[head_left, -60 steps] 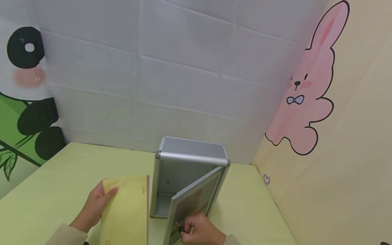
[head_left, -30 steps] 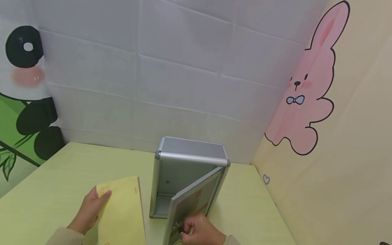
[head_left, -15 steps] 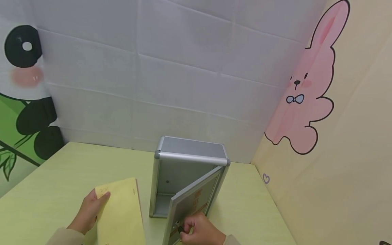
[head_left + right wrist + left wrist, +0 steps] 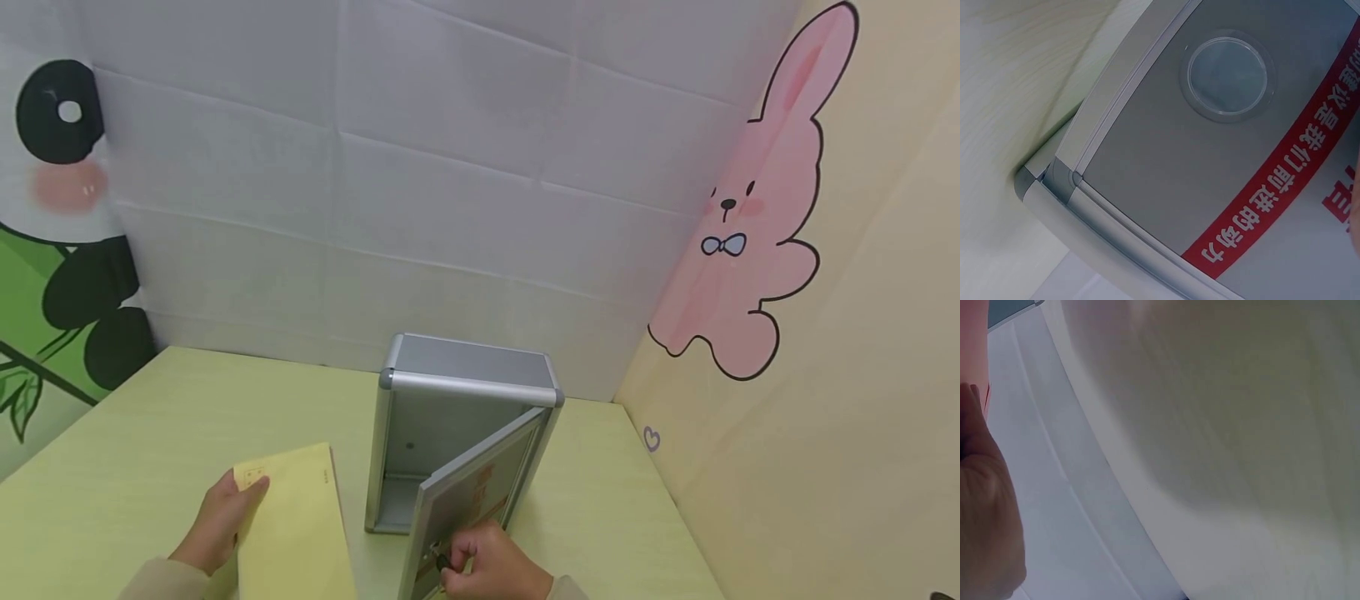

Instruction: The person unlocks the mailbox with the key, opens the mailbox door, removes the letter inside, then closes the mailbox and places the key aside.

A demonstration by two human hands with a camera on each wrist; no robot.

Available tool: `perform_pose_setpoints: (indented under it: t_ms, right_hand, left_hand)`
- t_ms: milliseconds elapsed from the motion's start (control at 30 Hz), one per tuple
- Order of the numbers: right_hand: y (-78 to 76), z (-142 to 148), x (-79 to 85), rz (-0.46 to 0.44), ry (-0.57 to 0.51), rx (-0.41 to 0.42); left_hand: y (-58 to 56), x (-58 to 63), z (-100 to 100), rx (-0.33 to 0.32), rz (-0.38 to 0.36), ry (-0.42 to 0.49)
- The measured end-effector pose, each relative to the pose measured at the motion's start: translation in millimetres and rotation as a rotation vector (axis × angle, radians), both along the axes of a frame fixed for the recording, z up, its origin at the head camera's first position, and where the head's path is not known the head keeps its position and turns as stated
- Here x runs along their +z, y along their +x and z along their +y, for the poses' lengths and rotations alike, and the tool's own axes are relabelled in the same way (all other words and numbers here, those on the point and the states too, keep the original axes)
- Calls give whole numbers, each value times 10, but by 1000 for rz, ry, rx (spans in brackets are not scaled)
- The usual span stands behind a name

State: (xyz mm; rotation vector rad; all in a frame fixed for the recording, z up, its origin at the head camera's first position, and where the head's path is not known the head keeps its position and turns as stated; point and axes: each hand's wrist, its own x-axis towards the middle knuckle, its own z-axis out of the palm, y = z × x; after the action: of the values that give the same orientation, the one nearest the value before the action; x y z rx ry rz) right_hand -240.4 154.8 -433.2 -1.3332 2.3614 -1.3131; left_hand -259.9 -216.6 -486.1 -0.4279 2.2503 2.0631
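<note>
My left hand point(image 4: 217, 521) holds a yellow paper envelope point(image 4: 294, 517) by its upper left corner, thumb on the front and the other fingers hidden behind. The envelope stands a little left of a silver metal box point(image 4: 476, 360), its top leaning slightly left. My right hand point(image 4: 497, 568) pinches a black-headed key point(image 4: 443, 563) at the lock of the box's door point(image 4: 495, 479). That door, hinged on the right, stands ajar, and the inside of the box shows bare. In the left wrist view the hand point(image 4: 988, 525) is at the left edge.
The box stands on a pale yellow table point(image 4: 225, 392), close to the grey-white back wall point(image 4: 450, 208). A beige wall with a pink rabbit point(image 4: 750, 250) rises on the right. In the right wrist view the door has a round window point(image 4: 1227, 76) and a red lettered band point(image 4: 1272, 194).
My left hand has brought the envelope left, away from the box, and slightly lower, with some tilt. The right hand, key and door have stayed in place.
</note>
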Motion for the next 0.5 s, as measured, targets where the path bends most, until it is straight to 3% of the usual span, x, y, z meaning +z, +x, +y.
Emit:
perform_pose_setpoints:
  t_ms: [167, 500]
  right_hand:
    - [9, 7, 11, -32, 4, -4]
    - [-18, -8, -12, 124, 5, -1]
  left_hand:
    - [-2, -48, -6, -18, 3, -6]
    - [-4, -79, -19, -30, -9, -6]
